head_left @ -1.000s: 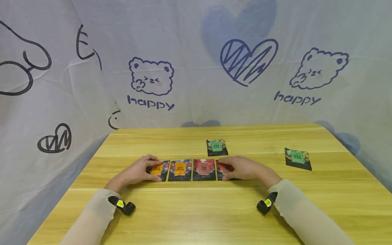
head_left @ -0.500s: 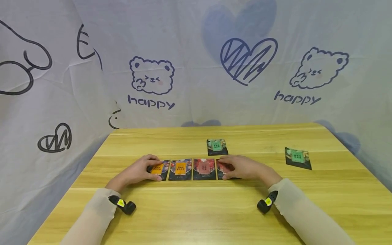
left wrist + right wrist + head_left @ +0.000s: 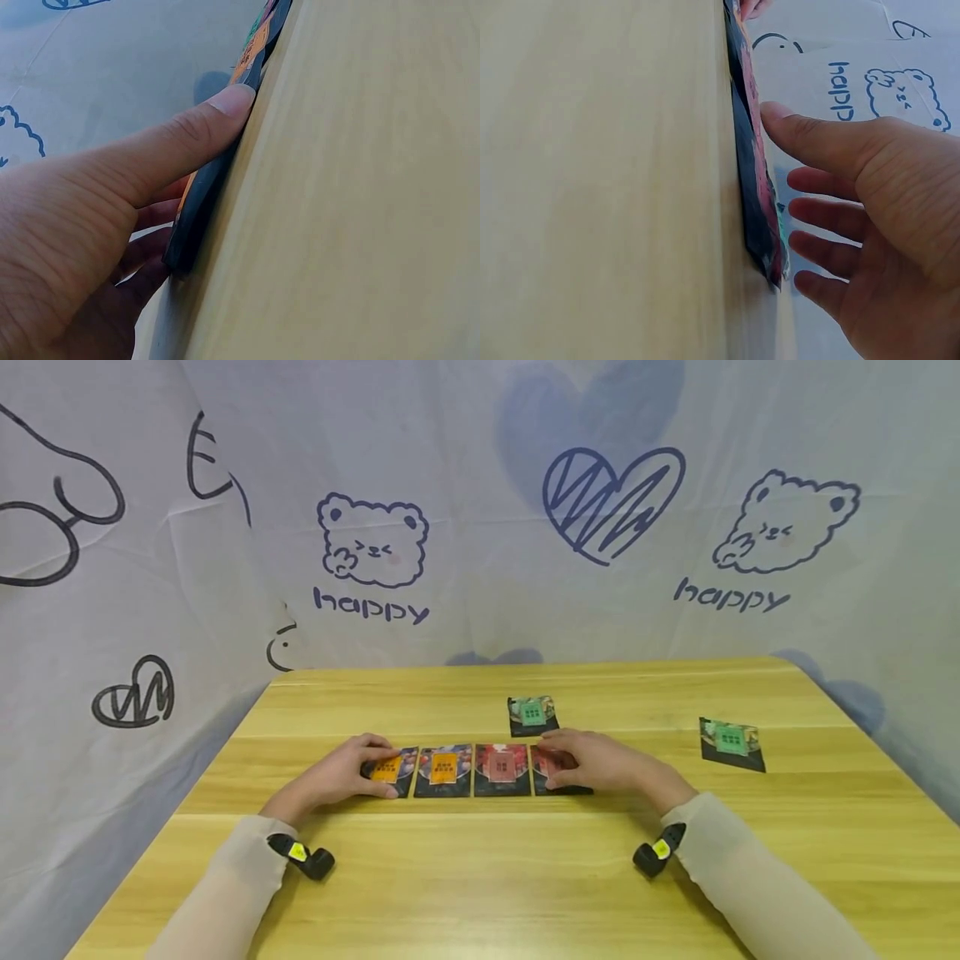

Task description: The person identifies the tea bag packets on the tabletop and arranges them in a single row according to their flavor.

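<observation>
In the head view several flat food sachets lie edge to edge in a row. My left hand [image 3: 348, 772] spans the leftmost orange-label sachet [image 3: 386, 770]; its thumb presses the near edge in the left wrist view, fingers curled behind the far side. Beside it lie a second orange-label sachet [image 3: 443, 769] and a red-label sachet [image 3: 502, 768]. Over the rightmost red-label sachet [image 3: 543, 772] is my right hand [image 3: 600, 764], partly hiding it. The right wrist view shows this thumb at the sachet's surface, with the other fingers loosely bent and apart from it.
Behind the row lies a green-label sachet [image 3: 532, 716]. Another green-label sachet [image 3: 732, 743] lies tilted at the right. The wooden table [image 3: 480, 877] meets a pale cloth backdrop [image 3: 480, 568] with drawings at its back and left.
My right thumb has lifted slightly, showing more of the rightmost sachet's black near edge. My left hand stays in place, and the sachets keep their places. The head view has tipped down slightly.
</observation>
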A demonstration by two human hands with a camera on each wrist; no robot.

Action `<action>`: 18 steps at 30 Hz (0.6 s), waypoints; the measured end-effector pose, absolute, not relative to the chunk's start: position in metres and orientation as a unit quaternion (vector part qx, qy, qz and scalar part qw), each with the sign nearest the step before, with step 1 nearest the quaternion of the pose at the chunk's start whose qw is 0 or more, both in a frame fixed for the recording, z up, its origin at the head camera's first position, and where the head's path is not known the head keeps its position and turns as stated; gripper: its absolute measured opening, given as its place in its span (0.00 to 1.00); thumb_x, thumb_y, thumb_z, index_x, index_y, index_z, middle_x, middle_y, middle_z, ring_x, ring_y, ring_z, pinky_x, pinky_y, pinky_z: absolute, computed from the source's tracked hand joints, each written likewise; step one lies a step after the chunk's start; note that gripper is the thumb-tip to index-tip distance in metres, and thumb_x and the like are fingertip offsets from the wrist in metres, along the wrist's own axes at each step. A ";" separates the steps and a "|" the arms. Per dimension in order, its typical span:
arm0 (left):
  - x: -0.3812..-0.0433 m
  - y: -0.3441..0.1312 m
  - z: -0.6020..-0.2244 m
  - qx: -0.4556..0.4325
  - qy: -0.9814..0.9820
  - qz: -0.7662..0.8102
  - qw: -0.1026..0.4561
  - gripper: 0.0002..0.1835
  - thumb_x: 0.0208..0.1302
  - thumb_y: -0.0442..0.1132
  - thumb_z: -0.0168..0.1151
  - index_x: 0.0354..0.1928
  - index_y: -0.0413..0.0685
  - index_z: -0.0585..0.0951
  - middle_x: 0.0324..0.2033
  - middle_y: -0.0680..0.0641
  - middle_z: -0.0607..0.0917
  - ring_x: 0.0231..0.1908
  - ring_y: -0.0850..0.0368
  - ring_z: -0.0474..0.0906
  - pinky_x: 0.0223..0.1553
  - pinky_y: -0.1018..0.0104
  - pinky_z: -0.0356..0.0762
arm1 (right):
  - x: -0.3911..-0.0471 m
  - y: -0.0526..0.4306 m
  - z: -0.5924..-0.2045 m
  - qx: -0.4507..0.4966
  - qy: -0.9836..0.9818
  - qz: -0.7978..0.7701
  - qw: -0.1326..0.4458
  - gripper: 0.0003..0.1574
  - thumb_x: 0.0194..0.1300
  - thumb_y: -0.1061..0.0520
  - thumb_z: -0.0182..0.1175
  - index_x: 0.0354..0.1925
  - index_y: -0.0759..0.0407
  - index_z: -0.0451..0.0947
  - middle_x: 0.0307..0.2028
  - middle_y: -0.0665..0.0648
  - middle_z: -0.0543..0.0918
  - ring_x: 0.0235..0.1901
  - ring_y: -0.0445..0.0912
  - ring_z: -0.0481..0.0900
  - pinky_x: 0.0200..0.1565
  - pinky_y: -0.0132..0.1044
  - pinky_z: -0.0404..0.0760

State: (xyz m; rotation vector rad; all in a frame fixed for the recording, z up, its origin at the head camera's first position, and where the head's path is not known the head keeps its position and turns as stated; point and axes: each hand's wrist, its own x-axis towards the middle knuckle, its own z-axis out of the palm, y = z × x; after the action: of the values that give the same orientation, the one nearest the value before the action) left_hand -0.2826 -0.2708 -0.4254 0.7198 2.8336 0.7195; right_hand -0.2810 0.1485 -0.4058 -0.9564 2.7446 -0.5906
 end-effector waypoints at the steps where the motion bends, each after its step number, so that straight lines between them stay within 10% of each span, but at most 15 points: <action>1: -0.283 -0.271 -0.425 0.239 0.939 0.237 0.065 0.44 0.53 0.63 0.70 0.67 0.43 0.74 0.64 0.42 0.69 0.63 0.40 0.63 0.62 0.43 0.63 | -0.281 0.149 -0.405 -0.322 0.922 -0.199 0.083 0.42 0.67 0.42 0.62 0.71 0.60 0.65 0.67 0.61 0.68 0.65 0.56 0.67 0.63 0.53 0.67; 7: -0.282 -0.272 -0.424 0.235 0.941 0.235 0.063 0.44 0.52 0.62 0.71 0.66 0.44 0.74 0.64 0.41 0.68 0.64 0.38 0.62 0.62 0.41 0.62 | -0.282 0.151 -0.401 -0.301 0.921 -0.233 0.076 0.35 0.69 0.45 0.61 0.68 0.58 0.68 0.58 0.57 0.76 0.53 0.48 0.77 0.55 0.48 0.76; 18: -0.283 -0.269 -0.425 0.237 0.939 0.243 0.059 0.44 0.52 0.62 0.71 0.66 0.42 0.74 0.63 0.40 0.69 0.63 0.38 0.64 0.61 0.41 0.63 | -0.302 0.144 -0.396 -0.274 0.932 -0.229 0.065 0.33 0.70 0.45 0.60 0.68 0.57 0.70 0.63 0.59 0.73 0.61 0.55 0.71 0.60 0.53 0.71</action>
State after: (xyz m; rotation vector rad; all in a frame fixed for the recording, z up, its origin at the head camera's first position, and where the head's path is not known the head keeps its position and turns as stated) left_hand -0.2825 -0.2692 -0.4254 0.7174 2.8430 0.7361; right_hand -0.3016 0.1444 -0.3958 -0.8277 2.8128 -0.6901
